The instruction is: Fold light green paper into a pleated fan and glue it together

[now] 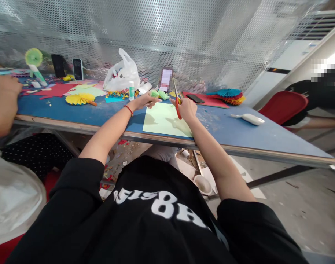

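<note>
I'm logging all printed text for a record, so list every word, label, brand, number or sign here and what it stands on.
Black short-sleeved T-shirt: large white characters, warped; one looks like "8", the rest not surely readable.
White plastic carrier bag: small dark square print; no legible words.
White-and-green cylindrical tube: label too small to read.
Upright phone with lit screen: pixelated, unreadable.
</note>
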A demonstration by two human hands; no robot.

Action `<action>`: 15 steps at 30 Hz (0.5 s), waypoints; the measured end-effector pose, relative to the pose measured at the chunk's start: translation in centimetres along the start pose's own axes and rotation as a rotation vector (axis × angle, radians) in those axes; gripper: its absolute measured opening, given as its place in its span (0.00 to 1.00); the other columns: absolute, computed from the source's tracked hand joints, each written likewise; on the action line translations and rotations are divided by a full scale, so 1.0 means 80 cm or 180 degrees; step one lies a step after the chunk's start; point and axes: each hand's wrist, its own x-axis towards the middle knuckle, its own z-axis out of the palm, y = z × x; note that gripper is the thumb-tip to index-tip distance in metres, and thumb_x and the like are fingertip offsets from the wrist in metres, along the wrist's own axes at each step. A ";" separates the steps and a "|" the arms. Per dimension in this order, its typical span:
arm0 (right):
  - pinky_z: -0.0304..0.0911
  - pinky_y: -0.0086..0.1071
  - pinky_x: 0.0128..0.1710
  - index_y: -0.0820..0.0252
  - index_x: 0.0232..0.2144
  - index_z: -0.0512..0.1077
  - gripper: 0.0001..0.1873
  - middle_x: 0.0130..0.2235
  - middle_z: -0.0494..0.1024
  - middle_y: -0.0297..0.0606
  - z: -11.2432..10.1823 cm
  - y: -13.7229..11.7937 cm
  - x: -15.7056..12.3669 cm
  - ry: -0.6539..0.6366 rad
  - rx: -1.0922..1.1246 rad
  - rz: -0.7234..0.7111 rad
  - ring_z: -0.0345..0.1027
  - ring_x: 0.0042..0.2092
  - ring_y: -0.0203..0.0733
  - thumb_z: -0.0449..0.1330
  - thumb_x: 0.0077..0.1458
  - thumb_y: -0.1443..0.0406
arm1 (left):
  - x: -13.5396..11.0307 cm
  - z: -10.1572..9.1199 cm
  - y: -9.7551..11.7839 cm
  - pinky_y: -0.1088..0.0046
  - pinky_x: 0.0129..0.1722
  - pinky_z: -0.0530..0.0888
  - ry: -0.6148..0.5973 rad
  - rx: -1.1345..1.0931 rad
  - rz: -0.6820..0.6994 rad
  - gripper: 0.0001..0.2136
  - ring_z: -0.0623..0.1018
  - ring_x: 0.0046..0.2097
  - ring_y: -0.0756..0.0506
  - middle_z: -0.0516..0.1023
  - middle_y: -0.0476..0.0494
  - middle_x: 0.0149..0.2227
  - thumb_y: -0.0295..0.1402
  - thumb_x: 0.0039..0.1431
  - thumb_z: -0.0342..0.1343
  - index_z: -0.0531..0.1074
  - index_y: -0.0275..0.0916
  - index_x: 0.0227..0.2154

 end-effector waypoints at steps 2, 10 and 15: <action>0.69 0.48 0.50 0.63 0.46 0.79 0.31 0.50 0.84 0.62 0.004 0.004 0.004 -0.0011 -0.0081 0.0087 0.78 0.54 0.67 0.52 0.71 0.42 | 0.001 -0.001 -0.002 0.76 0.24 0.65 -0.0010 0.0036 -0.0002 0.25 0.59 0.17 0.55 0.59 0.55 0.12 0.32 0.70 0.62 0.65 0.39 0.15; 0.66 0.53 0.59 0.72 0.58 0.74 0.27 0.57 0.80 0.70 0.024 0.026 0.015 -0.0235 -0.0393 0.0267 0.75 0.61 0.68 0.62 0.64 0.58 | 0.008 0.002 -0.014 0.74 0.25 0.66 0.0279 -0.0009 -0.0002 0.19 0.71 0.23 0.51 0.77 0.43 0.23 0.44 0.71 0.61 0.79 0.36 0.27; 0.61 0.57 0.63 0.74 0.62 0.70 0.29 0.60 0.77 0.72 0.030 0.027 0.014 -0.0240 -0.0476 0.0293 0.71 0.64 0.70 0.60 0.64 0.62 | 0.014 -0.001 -0.023 0.74 0.35 0.73 0.0479 -0.0022 0.0129 0.19 0.79 0.32 0.48 0.83 0.39 0.32 0.47 0.72 0.58 0.81 0.37 0.33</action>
